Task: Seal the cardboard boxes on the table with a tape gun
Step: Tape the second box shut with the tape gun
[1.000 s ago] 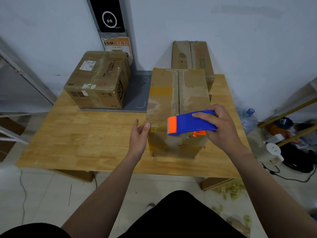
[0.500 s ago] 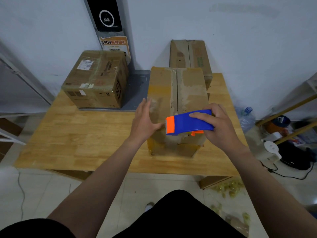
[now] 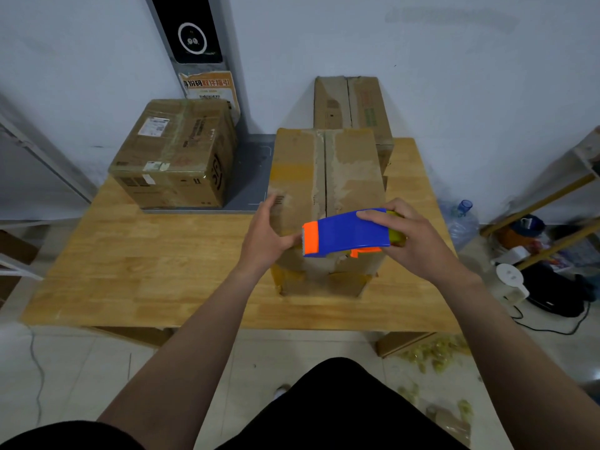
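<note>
On a wooden surface [image 3: 130, 274], the right hand [image 3: 412, 241] grips a blue-and-orange tape gun [image 3: 344, 233] over the near cardboard box [image 3: 324, 177], while the left hand [image 3: 266, 238] rests flat-fingered against that box's left side.

The table [image 3: 130, 271] is pale jointed wood, smooth with a faint sheen. The near box [image 3: 350, 177] is matt brown cardboard, its top rough and pale where the paper skin is torn. The left box [image 3: 175, 177] is cardboard under glossy clear tape [image 3: 181, 125]. The tape gun [image 3: 350, 232] is smooth blue and orange plastic. Floor tiles [image 3: 81, 368] look glossy
</note>
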`<state>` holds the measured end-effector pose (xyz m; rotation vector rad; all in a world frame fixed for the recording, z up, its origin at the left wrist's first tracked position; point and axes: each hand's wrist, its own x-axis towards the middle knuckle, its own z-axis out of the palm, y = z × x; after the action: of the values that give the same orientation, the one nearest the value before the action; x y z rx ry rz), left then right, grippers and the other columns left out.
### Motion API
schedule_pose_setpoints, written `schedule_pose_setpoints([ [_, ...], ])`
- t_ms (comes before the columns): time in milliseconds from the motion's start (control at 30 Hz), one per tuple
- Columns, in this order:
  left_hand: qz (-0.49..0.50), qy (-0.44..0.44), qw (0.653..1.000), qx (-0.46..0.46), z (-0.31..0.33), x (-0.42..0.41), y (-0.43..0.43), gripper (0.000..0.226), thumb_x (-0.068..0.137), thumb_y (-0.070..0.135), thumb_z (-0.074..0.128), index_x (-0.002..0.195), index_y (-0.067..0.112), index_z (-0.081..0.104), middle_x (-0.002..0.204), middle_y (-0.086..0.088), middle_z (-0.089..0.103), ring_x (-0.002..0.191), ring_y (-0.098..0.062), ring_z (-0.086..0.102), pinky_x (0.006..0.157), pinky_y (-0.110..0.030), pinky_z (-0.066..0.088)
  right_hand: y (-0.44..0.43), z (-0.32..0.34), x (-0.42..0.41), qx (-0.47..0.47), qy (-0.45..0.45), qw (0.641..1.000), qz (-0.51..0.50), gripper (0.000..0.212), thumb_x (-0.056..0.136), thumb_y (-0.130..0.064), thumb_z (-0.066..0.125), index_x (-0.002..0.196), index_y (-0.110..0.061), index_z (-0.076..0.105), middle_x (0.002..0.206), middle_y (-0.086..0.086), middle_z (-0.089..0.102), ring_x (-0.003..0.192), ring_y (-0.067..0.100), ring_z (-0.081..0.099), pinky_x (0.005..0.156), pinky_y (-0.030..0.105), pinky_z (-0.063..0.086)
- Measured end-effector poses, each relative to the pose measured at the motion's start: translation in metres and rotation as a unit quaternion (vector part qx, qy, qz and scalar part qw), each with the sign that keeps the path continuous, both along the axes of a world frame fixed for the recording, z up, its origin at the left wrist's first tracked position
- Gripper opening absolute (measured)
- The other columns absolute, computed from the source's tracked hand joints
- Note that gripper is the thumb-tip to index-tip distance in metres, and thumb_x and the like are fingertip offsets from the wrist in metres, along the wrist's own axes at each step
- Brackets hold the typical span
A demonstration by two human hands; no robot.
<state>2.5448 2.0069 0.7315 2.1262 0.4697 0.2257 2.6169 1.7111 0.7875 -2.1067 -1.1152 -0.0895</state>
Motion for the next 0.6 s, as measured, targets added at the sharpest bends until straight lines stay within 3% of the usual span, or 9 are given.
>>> schedule_pose_setpoints([
  [67,0.002,-0.001,1.000,-0.001,0.000,0.000,0.000,0.113,0.063,0.056,0.092,0.154,0.042,0.026,0.155,0.011,0.041,0.141,-0.010,0.040,0.110,-0.049,0.048,-0.003,0.000,0.003,-0.011,-0.022,1.000,0.002,0.083,0.082,0.001,0.080,0.143,-0.047,0.049,0.112,-0.003,0.047,0.100,0.015,0.052,0.080,0.030,0.048],
  [200,-0.006,0.002,1.000,0.014,0.003,0.002,-0.001,0.111,0.067,0.048,0.093,0.155,0.039,0.026,0.153,0.009,0.042,0.140,-0.010,0.039,0.110,-0.048,0.047,-0.005,0.000,0.007,-0.044,-0.049,0.998,0.000,0.089,0.082,0.001,0.079,0.144,-0.054,0.044,0.111,-0.003,0.047,0.094,0.020,0.054,0.070,0.045,0.052],
  [367,-0.013,0.002,1.000,0.011,0.002,0.002,0.002,0.115,0.061,0.062,0.089,0.156,0.036,0.028,0.155,0.009,0.040,0.142,-0.012,0.038,0.113,-0.049,0.043,-0.021,-0.003,0.016,-0.040,-0.077,0.996,0.003,0.089,0.081,-0.001,0.081,0.145,-0.053,0.044,0.115,-0.003,0.049,0.096,0.019,0.055,0.066,0.045,0.053],
  [600,-0.013,-0.023,1.000,-0.009,0.003,0.001,-0.001,0.107,0.069,0.045,0.092,0.156,0.033,0.031,0.152,0.012,0.040,0.137,-0.006,0.039,0.114,-0.040,0.042,-0.038,-0.010,0.022,-0.034,-0.122,0.992,0.002,0.083,0.083,-0.010,0.082,0.145,-0.048,0.044,0.120,0.000,0.052,0.101,0.019,0.057,0.064,0.044,0.055],
])
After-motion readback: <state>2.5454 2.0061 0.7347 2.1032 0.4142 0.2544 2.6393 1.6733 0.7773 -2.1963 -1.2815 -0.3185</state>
